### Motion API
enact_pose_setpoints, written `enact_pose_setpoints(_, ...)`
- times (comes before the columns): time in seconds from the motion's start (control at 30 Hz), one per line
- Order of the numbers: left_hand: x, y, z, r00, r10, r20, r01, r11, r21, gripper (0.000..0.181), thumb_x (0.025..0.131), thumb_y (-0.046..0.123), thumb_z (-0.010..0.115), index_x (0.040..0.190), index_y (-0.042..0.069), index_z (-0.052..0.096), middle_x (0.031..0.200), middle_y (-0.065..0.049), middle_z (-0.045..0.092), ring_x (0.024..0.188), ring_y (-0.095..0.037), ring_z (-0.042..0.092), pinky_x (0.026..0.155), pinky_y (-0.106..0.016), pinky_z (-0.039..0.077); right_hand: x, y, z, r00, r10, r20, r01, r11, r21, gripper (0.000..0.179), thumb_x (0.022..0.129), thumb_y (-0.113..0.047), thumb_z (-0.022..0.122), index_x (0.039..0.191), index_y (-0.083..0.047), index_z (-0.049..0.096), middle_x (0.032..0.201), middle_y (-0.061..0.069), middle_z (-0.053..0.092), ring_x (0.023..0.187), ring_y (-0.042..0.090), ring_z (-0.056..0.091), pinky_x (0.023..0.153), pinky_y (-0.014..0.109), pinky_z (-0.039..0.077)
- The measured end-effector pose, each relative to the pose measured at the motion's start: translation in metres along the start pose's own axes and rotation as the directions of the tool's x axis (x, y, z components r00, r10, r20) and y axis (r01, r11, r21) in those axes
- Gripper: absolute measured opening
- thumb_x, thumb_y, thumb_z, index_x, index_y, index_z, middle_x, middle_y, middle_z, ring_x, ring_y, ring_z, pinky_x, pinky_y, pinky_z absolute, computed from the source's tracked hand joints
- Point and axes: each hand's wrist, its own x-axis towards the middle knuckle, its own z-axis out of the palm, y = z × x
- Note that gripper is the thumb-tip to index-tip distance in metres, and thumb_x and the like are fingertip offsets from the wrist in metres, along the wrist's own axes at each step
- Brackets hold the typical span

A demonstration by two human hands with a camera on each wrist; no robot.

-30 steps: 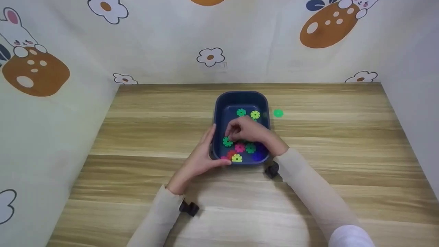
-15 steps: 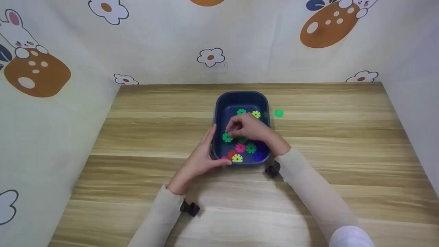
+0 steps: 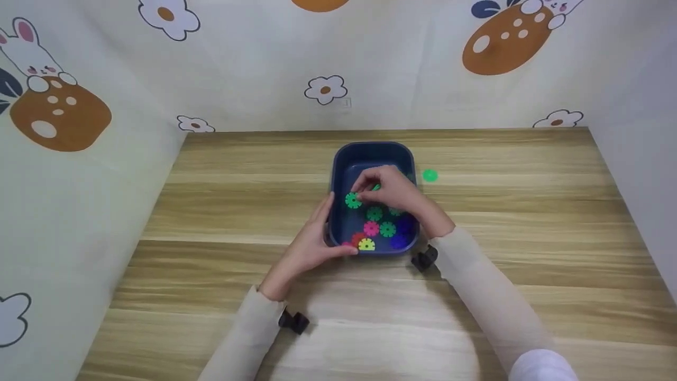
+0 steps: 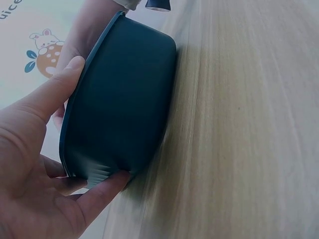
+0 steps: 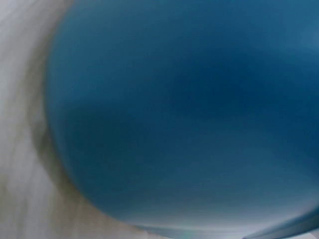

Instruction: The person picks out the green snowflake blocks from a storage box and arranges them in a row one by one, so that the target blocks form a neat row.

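Observation:
A dark blue plastic basin [image 3: 342, 153] stands on the wooden table, with several notched snowflake discs inside. My left hand [image 3: 305, 248] holds its near left corner, fingers along the side and thumb on the front rim. In the left wrist view, the left hand [image 4: 45, 164] grips the dark basin wall [image 4: 119, 94]. Over the basin, my right hand [image 3: 391, 188] pinches a green snowflake disc [image 3: 353, 200] between thumb and fingers. Lower down lie a pink disc [image 3: 371, 228], a yellow disc [image 3: 366, 244], green discs [image 3: 387, 229] and blue discs [image 3: 399, 242]. The basin's outer wall [image 5: 174, 124] fills the blurred right wrist view.
One bright green disc [image 3: 430, 175] lies on the table just right of the basin. Behind the table [image 3: 238, 185] hangs a patterned white cloth [image 3: 254, 69], which also covers the left side. Black wrist cameras [image 3: 294, 321] sit at both sleeves.
My right hand has moved up and slightly right within the basin, carrying the green disc away from the pink one. It now covers the discs at the far end. The left hand stays put.

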Motion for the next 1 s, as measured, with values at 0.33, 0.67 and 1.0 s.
enact_pose_setpoints(0.33, -0.001, 0.000, 0.000, 1.000, 0.002, -0.016, -0.002, 1.000, 0.004, 0.118, 0.075, 0.035, 0.088, 0.161, 0.012, 0.011, 0.168, -0.013, 0.014, 0.153, -0.033, 0.022, 0.123, -0.052, 0.025, -0.004, -0.004, -0.014, 0.997, -0.018, -0.069, 0.019, 1.000, 0.011, 0.010, 0.091, -0.012, 0.073, 0.100, -0.008, 0.075, 0.097, 0.008, 0.075, 0.084, 0.016, 0.067, 0.078, 0.025, 0.057)
enact_pose_setpoints(0.67, 0.001, -0.001, 0.002, 1.000, -0.008, -0.021, 0.009, 1.000, 0.003, 0.119, 0.074, 0.036, 0.088, 0.162, 0.014, 0.010, 0.168, -0.012, 0.014, 0.154, -0.032, 0.020, 0.124, -0.052, 0.022, -0.010, -0.002, -0.033, 0.992, 0.035, -0.121, -0.029, 0.998, 0.055, 0.012, 0.091, -0.012, 0.073, 0.101, -0.007, 0.074, 0.100, 0.010, 0.073, 0.086, 0.019, 0.065, 0.074, 0.021, 0.056)
enact_pose_setpoints(1.0, 0.000, -0.001, 0.002, 1.000, -0.019, -0.016, 0.020, 1.000, 0.010, 0.119, 0.075, 0.037, 0.088, 0.162, 0.016, 0.009, 0.169, -0.011, 0.012, 0.155, -0.032, 0.018, 0.124, -0.051, 0.021, -0.019, 0.008, -0.055, 0.981, 0.068, -0.181, -0.057, 0.996, 0.065, 0.017, 0.092, -0.013, 0.072, 0.105, -0.003, 0.073, 0.097, 0.012, 0.071, 0.080, 0.014, 0.064, 0.070, 0.019, 0.055)
